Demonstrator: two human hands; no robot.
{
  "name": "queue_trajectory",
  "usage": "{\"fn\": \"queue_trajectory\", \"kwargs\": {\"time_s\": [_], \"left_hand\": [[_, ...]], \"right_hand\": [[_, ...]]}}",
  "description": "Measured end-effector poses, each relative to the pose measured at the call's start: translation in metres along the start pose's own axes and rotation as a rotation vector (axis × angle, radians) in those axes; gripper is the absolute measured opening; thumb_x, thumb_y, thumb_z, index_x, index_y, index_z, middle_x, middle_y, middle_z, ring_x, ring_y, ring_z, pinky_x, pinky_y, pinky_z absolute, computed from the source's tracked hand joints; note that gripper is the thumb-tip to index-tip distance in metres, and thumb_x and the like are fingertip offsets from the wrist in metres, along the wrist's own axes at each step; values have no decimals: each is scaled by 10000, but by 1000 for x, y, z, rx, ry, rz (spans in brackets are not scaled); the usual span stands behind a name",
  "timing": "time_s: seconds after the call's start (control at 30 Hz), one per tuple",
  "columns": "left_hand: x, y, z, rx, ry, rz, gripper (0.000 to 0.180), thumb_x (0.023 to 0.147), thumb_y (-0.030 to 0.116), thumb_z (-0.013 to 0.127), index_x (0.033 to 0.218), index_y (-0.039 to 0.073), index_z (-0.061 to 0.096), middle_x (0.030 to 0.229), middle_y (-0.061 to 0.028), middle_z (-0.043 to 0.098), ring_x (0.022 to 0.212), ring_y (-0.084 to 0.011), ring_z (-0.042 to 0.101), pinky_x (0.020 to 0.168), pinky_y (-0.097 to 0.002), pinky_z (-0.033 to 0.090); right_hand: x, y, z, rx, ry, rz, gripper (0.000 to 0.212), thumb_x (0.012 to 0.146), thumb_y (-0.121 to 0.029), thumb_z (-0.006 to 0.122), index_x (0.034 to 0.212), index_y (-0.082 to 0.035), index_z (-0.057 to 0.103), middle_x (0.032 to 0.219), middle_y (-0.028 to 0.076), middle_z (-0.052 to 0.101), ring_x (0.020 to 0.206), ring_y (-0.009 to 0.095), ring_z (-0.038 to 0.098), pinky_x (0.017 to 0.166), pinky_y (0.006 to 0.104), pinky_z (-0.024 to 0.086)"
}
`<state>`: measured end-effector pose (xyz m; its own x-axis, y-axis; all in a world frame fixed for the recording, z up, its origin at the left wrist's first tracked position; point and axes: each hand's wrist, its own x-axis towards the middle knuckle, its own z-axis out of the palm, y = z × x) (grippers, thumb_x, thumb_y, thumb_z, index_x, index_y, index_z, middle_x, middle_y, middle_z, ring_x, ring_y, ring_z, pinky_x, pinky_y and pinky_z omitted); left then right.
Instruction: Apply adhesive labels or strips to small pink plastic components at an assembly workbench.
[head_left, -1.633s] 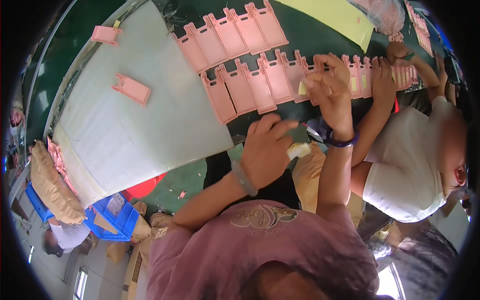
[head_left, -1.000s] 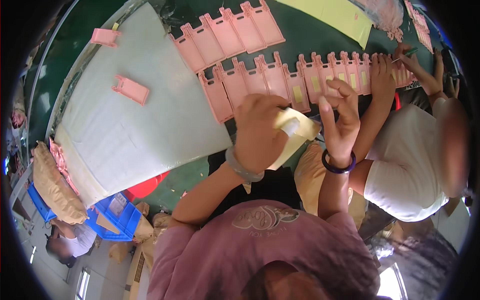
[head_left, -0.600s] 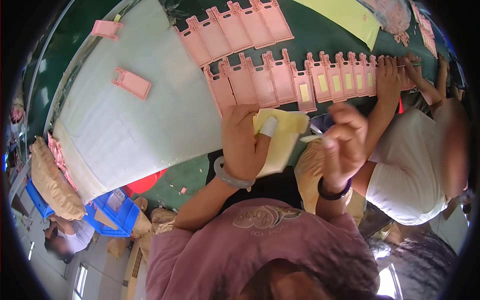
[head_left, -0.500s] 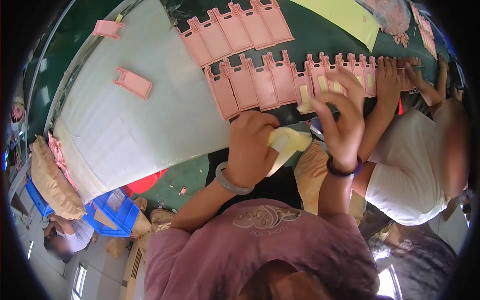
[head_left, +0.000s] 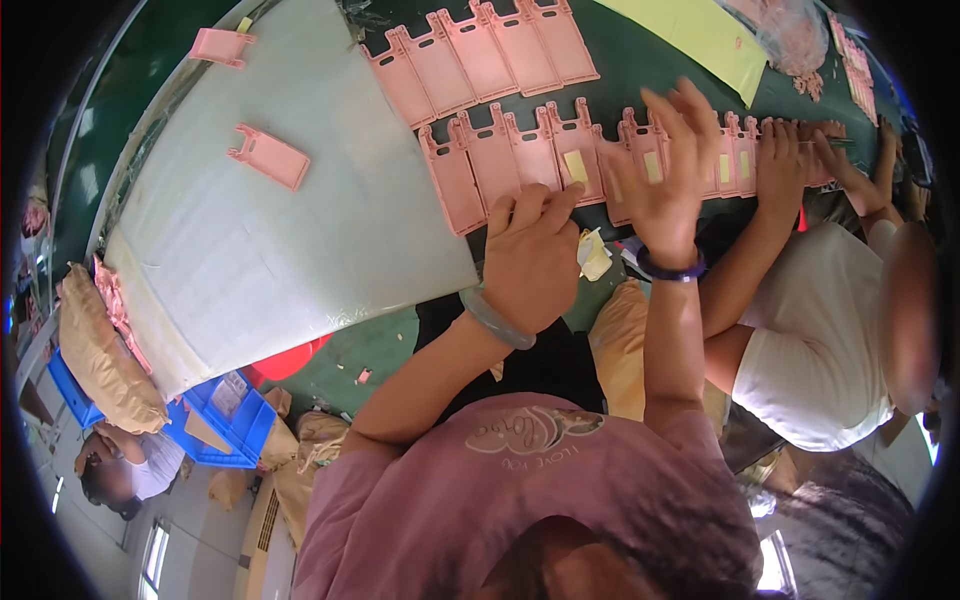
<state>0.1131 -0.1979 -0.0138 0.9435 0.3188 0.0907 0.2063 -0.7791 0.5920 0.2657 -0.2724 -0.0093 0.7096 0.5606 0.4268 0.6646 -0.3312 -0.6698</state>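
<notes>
My left hand [head_left: 530, 262] is over the near edge of the row of flat pink plastic panels [head_left: 458, 190], its fingers curled and its index fingertip close to a pale yellow sticker [head_left: 575, 167] on one panel. A crumpled pale yellow sticker strip [head_left: 594, 256] sticks out beside that hand, which appears to grip it; the held part is hidden. My right hand [head_left: 665, 200] is raised over the same row to the right, fingers apart, with nothing visible in them. Several panels further right carry a yellow sticker [head_left: 653, 167] too.
A second row of pink panels [head_left: 480, 62] lies behind. Two loose panels [head_left: 270, 157] rest on the whitish sheet [head_left: 300, 240] at left. At right a co-worker's hand [head_left: 780, 165] touches the row. Blue crates [head_left: 235, 425] and a brown sack [head_left: 110, 350] are lower left.
My left hand has moved right and forward to the panels, and a sticker now shows on a panel that was bare. My right hand has shifted slightly left and spread its fingers.
</notes>
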Motion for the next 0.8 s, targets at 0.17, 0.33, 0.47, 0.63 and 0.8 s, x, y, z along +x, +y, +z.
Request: {"fn": "queue_trajectory", "kwargs": {"time_s": [0.17,0.33,0.47,0.63,0.8], "left_hand": [[-7,2,-25,-189,-1,-40,142,628,68,652,760,17,654,1240,-16,617,1151,-264,495,964,-435,335],[-5,-2,-8,-131,14,21,139,635,68,654,760,7,651,1241,-40,610,1171,-274,490,962,-438,349],[-4,-3,-1,-57,-7,53,135,630,65,649,750,4,649,1245,-62,605,1178,-273,489,970,-439,352],[-7,-3,-21,-180,30,6,128,719,78,641,804,-17,627,1243,-88,605,1187,-307,483,989,-452,345],[-20,-13,-36,-387,144,-63,163,776,131,664,851,-6,617,1211,-75,607,1166,-312,482,971,-458,338]], "right_hand": [[-22,-15,-28,-106,-270,-118,228,751,-52,742,962,-139,758,1239,101,585,1213,331,486,1008,432,367],[-24,0,1,-240,-256,-165,178,712,-102,770,879,-163,756,1232,66,603,1226,331,494,992,435,365],[-16,-6,11,-356,-240,-145,140,731,-109,771,863,-150,748,1172,69,625,1200,333,512,966,442,383],[-20,-11,-15,-149,-185,-55,96,775,-64,744,869,-47,736,1159,114,620,1188,348,510,986,441,397],[-40,-25,-52,331,-482,208,122,802,-11,732,923,-18,719,1255,128,564,1198,291,521,1025,393,392]]}}
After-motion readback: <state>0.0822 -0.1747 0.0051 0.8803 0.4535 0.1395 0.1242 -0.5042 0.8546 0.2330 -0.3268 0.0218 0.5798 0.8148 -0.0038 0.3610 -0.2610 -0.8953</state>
